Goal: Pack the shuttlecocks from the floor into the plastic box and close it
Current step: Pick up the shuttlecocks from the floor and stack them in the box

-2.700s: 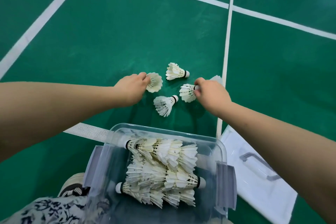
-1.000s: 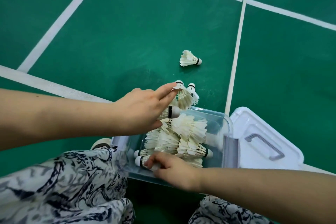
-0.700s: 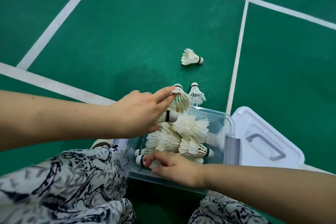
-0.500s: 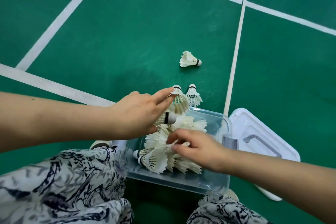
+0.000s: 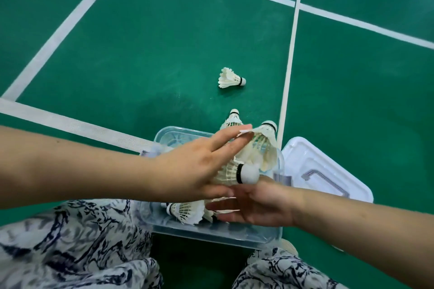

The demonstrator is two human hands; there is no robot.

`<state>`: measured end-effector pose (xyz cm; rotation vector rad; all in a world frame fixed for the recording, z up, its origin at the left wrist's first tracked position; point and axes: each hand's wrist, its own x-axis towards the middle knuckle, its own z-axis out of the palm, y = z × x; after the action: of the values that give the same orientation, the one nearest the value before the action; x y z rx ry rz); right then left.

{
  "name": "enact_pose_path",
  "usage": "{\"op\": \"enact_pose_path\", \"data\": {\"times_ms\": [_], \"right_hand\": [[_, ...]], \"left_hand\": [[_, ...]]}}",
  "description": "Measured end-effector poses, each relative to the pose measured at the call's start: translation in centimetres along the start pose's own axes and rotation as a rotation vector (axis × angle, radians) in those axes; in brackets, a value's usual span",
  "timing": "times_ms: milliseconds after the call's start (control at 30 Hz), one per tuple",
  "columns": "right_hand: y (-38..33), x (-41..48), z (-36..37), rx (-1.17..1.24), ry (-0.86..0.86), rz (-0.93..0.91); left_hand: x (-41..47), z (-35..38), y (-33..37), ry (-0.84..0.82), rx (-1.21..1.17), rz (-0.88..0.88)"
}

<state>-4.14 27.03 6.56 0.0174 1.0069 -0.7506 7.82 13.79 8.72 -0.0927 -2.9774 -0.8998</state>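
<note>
The clear plastic box [image 5: 212, 234] stands open on the green floor between my knees, with several white feather shuttlecocks [image 5: 186, 212] lying in it. My left hand [image 5: 197, 169] hovers over the box and grips a bunch of shuttlecocks [image 5: 260, 148] between thumb and fingers; one cork [image 5: 250, 172] points right. My right hand [image 5: 256, 204] reaches into the box from the right, its straight fingers lying on the feathers there. One shuttlecock [image 5: 231, 78] lies alone on the floor beyond the box. Another [image 5: 233, 118] shows just past my left fingertips; I cannot tell whether it is held.
The box's lid [image 5: 328, 166], with a grey handle, lies flat on the floor right of the box. White court lines [image 5: 290, 65] cross the green floor. My patterned trouser legs [image 5: 70, 246] flank the box at the bottom.
My left hand has moved right, over the box, with its shuttlecocks. My right hand has let go of the shuttlecock it pinched and now lies flat, lower in the box.
</note>
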Motion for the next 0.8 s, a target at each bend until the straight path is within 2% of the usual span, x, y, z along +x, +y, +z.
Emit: {"op": "enact_pose_path", "data": {"times_ms": [267,333,500,700,800], "right_hand": [[-0.1,0.8,0.2,0.154,-0.130,-0.066],[-0.2,0.8,0.2,0.170,-0.108,-0.081],[-0.2,0.2,-0.6,0.069,0.130,-0.125],[1.2,-2.3,-2.4,-0.384,0.530,-0.386],[2.8,-2.5,-2.1,-0.519,0.575,-0.348]], "left_hand": [[-0.9,0.8,0.4,-0.030,0.031,-0.013],[-1.1,0.8,0.4,-0.021,0.063,-0.016],[-2.1,0.5,-0.6,-0.041,0.266,-0.043],[-4.2,-0.2,-2.9,-0.139,0.397,-0.175],[-4.8,0.0,-3.1,-0.168,0.479,-0.182]]}}
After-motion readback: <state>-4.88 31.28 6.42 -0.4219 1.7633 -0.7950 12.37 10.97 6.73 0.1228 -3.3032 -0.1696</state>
